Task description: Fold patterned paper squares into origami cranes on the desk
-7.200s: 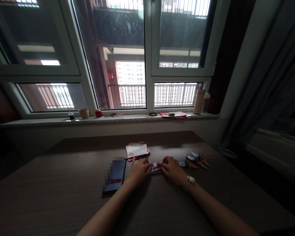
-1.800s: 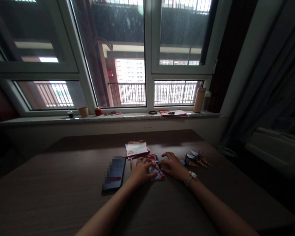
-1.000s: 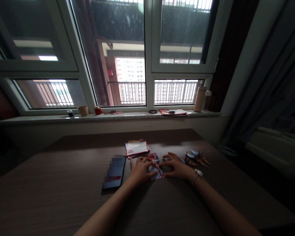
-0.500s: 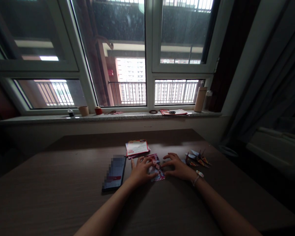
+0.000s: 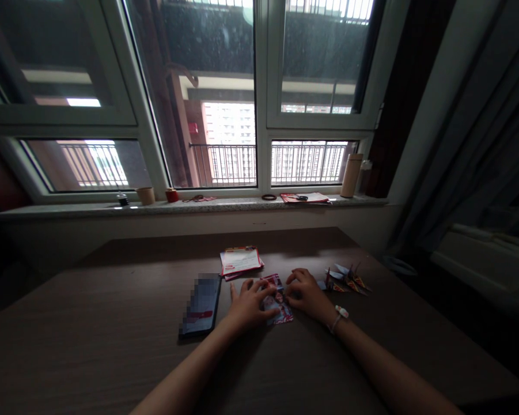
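Note:
A small sheet of printed paper [image 5: 280, 314], pink, red and white, lies on the table between my hands. My left hand [image 5: 248, 305] rests on its left part with the fingers spread, pressing it down. At the sheet's right edge is my right hand [image 5: 309, 294], its thumb and fingertips drawn together on that edge. The fingertips partly hide what they grip. A bracelet [image 5: 339, 314] circles my right wrist. Several folded paper pieces with pointed ends, like paper cranes [image 5: 352, 281], sit just right of that hand.
A phone [image 5: 203, 305] lies left of my left hand. Behind the hands is a stack of paper sheets [image 5: 242, 260] on the brown table [image 5: 90, 334]. The windowsill [image 5: 237, 206] holds a paper cup [image 5: 146, 196], a red spool [image 5: 171, 195], scissors [image 5: 301, 197] on papers and a tall bottle [image 5: 351, 176].
My right hand has moved slightly left to the sheet's edge, and its fingers have drawn together. The sheet has shifted a little toward me; my left hand stays on it.

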{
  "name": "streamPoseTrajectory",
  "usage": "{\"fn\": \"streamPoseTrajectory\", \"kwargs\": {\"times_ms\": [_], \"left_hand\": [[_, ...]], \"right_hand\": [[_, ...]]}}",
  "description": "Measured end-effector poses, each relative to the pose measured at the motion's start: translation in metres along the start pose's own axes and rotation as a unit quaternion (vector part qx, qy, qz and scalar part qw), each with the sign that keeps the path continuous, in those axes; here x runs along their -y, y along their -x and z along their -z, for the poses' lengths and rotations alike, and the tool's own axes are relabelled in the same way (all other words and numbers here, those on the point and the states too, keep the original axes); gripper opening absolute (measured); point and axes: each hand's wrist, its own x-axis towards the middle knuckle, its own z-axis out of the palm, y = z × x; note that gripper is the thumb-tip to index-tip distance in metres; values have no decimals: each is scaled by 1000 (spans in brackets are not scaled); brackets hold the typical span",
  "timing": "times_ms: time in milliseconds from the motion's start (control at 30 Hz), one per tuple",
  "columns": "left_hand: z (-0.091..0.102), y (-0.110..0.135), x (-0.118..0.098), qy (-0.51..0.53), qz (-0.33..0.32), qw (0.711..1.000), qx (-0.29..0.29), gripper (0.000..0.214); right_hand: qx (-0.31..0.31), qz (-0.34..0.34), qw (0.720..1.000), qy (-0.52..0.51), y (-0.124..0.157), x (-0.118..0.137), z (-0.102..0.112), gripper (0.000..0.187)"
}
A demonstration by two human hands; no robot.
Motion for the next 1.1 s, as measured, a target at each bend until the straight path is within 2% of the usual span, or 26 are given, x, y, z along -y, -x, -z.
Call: {"fn": "streamPoseTrajectory", "kwargs": {"times_ms": [367,800,1100], "left_hand": [[-3,-1,2,5,-2,1000,-5,61],[-7,-2,7,-2,-1,1000,-9,62],[-5,-1,5,-2,2,1000,1,62]], "right_hand": [[-15,-9,998,64,-11,0,-9,5],[-27,13,992,119,-25,-2,-11,7],[-33,-4,987,156,-39,-3,-15,10]]}}
